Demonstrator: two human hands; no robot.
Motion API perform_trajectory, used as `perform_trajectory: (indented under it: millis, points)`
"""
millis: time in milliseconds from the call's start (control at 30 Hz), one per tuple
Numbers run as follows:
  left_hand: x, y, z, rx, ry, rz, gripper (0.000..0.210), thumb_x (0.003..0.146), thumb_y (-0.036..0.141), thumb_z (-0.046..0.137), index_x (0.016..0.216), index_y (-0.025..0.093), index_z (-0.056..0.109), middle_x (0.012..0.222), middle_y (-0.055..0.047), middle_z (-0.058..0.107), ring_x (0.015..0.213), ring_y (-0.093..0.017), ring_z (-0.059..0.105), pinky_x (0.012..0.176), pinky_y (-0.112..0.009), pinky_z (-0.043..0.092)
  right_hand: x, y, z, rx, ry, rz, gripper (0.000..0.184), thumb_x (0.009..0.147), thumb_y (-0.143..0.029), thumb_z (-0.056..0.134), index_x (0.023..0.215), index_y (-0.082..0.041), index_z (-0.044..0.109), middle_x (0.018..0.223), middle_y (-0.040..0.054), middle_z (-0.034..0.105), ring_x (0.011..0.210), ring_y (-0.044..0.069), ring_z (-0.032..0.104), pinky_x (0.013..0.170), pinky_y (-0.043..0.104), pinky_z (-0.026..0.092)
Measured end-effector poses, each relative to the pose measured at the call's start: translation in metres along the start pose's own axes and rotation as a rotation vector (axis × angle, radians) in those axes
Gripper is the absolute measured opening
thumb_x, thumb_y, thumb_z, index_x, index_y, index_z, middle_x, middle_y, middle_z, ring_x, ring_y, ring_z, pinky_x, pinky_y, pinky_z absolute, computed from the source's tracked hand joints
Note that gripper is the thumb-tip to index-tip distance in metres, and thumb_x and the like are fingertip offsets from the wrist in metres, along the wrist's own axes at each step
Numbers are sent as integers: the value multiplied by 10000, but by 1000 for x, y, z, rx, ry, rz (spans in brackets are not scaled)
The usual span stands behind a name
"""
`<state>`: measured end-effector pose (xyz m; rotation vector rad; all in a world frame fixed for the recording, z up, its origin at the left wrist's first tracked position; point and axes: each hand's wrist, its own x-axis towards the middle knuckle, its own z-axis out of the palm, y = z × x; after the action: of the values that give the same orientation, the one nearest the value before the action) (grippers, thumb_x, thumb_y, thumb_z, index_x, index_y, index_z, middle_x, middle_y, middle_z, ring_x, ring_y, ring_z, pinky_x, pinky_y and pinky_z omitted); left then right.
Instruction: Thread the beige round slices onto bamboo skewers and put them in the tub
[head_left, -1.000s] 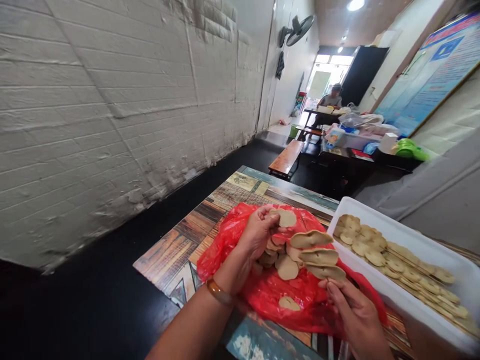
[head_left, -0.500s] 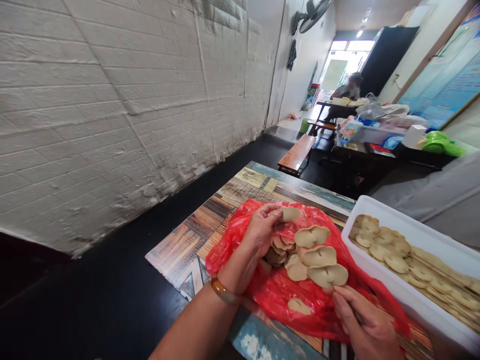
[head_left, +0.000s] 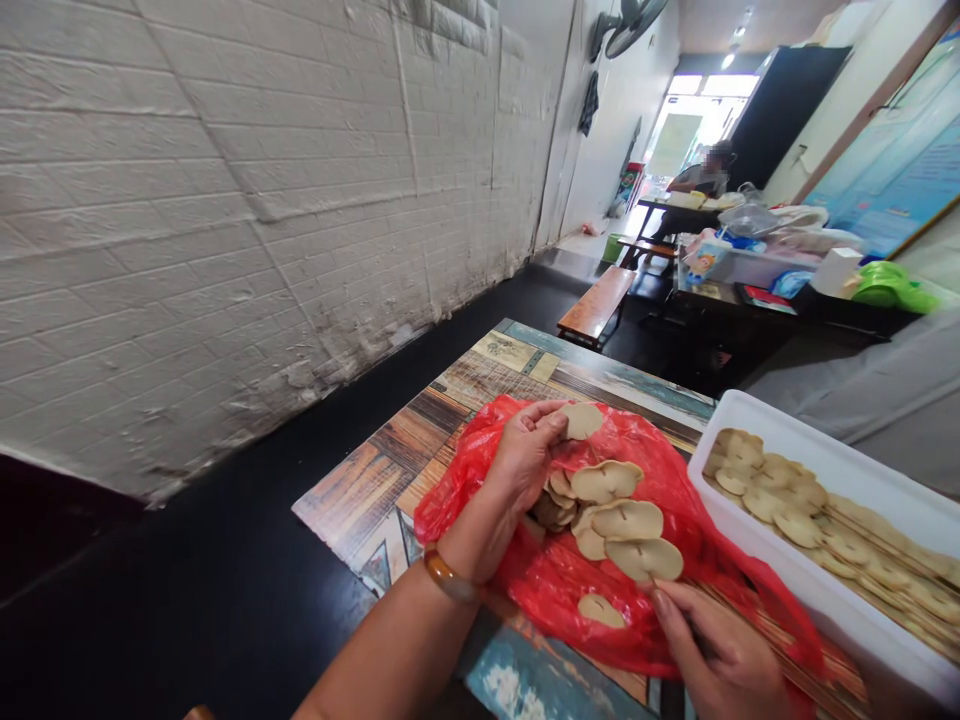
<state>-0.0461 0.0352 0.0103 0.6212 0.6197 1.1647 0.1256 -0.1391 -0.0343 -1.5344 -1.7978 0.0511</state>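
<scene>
My left hand (head_left: 529,445) pinches a single pale beige round slice (head_left: 583,421) by its edge above a red plastic bag (head_left: 480,470). Closed round the lower end of a thin skewer, my right hand (head_left: 716,640) is at the lower right. Threaded on that skewer are several flat slices (head_left: 643,558), lined up towards my left hand, with the skewer showing through their middles. More loose slices (head_left: 551,508) are heaped on the bag under my left hand, partly hidden by it. One loose slice (head_left: 601,610) lies apart near the bag's front.
A white plastic tub (head_left: 825,440) of skewered slices (head_left: 802,520) stands on the right. Bare skewers (head_left: 787,660) lie beside my right hand. Beyond the patterned table (head_left: 397,450) are a wooden bench (head_left: 598,303), a cluttered table and a seated person (head_left: 701,178). A wall runs along the left.
My right hand has moved slightly left, bringing the skewer and its slices closer to my left hand. The left hand keeps its slice in nearly the same place. The view has shifted a little.
</scene>
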Motion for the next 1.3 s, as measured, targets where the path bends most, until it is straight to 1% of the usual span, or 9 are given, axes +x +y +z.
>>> perform_trajectory:
  millis: [200,300,400,733,867,1067,1167,1300]
  points:
    - [0,0,0,5,10,16,319,633,245,761,884,105,623,801,-69,681,656,-142,643,587,-243,540,-3,4,0,31,-24,17,221,863,-303,547,845,-191,737,817,59,761,717,195,727,688,248,592]
    - [0,0,1,7,4,19,329,630,251,765,889,109,621,796,-65,678,652,-137,637,594,-245,538,-3,5,1,27,-15,15,214,852,-321,570,855,-192,741,818,62,762,713,202,728,694,248,593]
    - [-1,-1,0,5,2,11,350,623,249,769,911,115,622,804,-62,676,665,-137,638,616,-251,540,-3,5,2,20,-8,12,232,865,-329,551,859,-193,739,821,63,762,711,199,728,694,246,592]
    - [-2,-1,1,-6,-8,8,355,613,244,774,911,115,631,801,-57,674,676,-129,630,653,-262,537,1,4,2,-11,16,-38,244,874,-321,542,841,-170,731,791,62,760,690,184,727,681,232,593]
    - [-2,-1,2,-9,-11,3,357,608,245,777,905,115,629,815,-60,674,691,-134,634,672,-273,537,2,2,3,-3,15,-15,262,879,-337,529,835,-175,731,791,64,761,686,192,728,661,234,594]
    - [-2,-2,2,3,0,8,350,611,247,773,900,116,625,808,-56,670,684,-135,633,661,-270,537,-1,7,3,20,-22,44,255,872,-344,541,854,-186,740,822,64,762,713,200,728,692,247,593]
    - [-2,-2,2,5,12,8,363,598,248,781,897,116,623,807,-53,668,676,-131,630,649,-264,537,-1,7,2,23,-15,39,267,873,-354,539,845,-187,745,819,61,762,711,197,729,685,239,594]
    - [-2,-2,4,4,-2,17,366,590,256,786,886,115,622,794,-53,669,675,-136,631,653,-277,536,2,3,1,24,-13,34,267,875,-350,539,833,-186,746,806,50,763,702,187,730,677,217,593]
